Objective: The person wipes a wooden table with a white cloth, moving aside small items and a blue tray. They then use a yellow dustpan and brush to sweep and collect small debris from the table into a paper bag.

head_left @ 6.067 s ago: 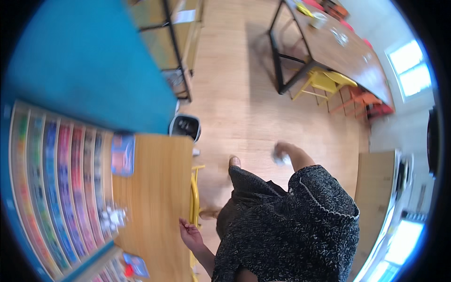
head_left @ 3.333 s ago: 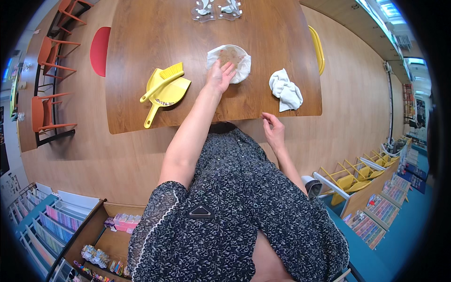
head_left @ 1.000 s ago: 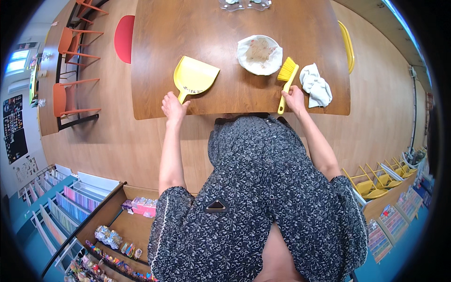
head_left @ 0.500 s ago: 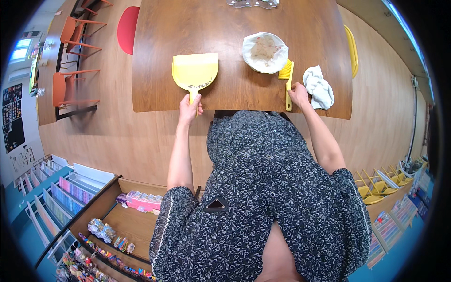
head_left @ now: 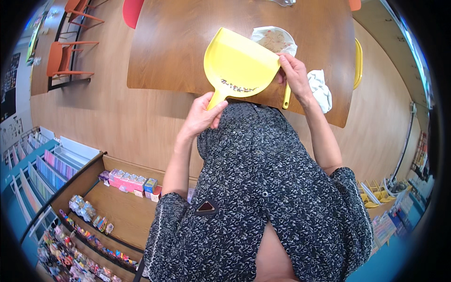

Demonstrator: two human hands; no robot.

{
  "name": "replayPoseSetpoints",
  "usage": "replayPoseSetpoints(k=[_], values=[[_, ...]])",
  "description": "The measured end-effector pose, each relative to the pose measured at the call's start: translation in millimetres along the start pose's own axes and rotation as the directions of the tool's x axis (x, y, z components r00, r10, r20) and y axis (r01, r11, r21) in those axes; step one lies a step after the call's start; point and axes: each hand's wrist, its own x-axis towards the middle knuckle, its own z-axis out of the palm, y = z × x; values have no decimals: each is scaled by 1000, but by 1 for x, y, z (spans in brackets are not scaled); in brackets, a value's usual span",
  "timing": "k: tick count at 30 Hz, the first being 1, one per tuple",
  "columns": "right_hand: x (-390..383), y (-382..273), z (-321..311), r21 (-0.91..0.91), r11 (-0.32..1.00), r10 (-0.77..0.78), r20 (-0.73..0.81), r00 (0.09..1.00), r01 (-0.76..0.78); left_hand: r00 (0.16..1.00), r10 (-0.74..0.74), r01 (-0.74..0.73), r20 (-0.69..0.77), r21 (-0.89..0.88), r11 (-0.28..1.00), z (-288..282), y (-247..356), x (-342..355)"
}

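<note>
My left hand (head_left: 203,113) is closed round the handle of a yellow dustpan (head_left: 239,58), and my right hand (head_left: 293,75) pinches the pan's right rim. The pan is held over the near part of the wooden table (head_left: 164,58), with small dark bits (head_left: 237,87) gathered along its handle end. Behind it, partly hidden, a white-rimmed bowl (head_left: 289,48) has pale brown contents. The yellow brush's handle (head_left: 286,101) lies below my right hand; its head is hidden. A crumpled white cloth (head_left: 320,94) lies to the right of the brush.
Orange chairs (head_left: 61,61) stand along a second table at left. A red seat (head_left: 131,14) and a yellow chair (head_left: 358,63) flank this table. Behind me are shelves (head_left: 112,207) of small colourful items and boxes.
The dustpan has risen off the table and moved rightward in my left hand. My right hand has left the brush on the table and taken the pan's rim.
</note>
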Motion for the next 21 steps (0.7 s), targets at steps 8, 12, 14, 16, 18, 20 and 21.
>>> replayPoseSetpoints(k=[8, 12, 14, 16, 18, 20, 21], values=[[-36, -13, -16, -5, 981, 193, -32, 981, -193, 992, -45, 35, 122, 84, 996, 2, 19, -16], [-32, -12, -26, -46, 990, 140, 68, 988, -137, 981, -140, 116, 136, 171, 978, -4, 33, -24], [-14, 0, -9, -18, 993, 117, 118, 986, -116, 975, -132, 98, 178, 188, 977, -12, 38, -27], [-9, 9, 3, 80, 962, 240, 217, 946, -262, 966, -172, 134, 192, 197, 971, -19, 41, -28], [-17, 14, 2, 112, 958, 240, 183, 953, -262, 967, -156, 122, 199, 171, 978, -25, 41, -26], [-31, 15, -7, 168, 956, 227, 89, 970, -240, 977, -18, 8, 215, 46, 999, -28, 39, -23], [-35, 14, -10, 255, 938, 239, 23, 971, -237, 985, 40, -37, 168, -27, 999, -30, 38, -21]])
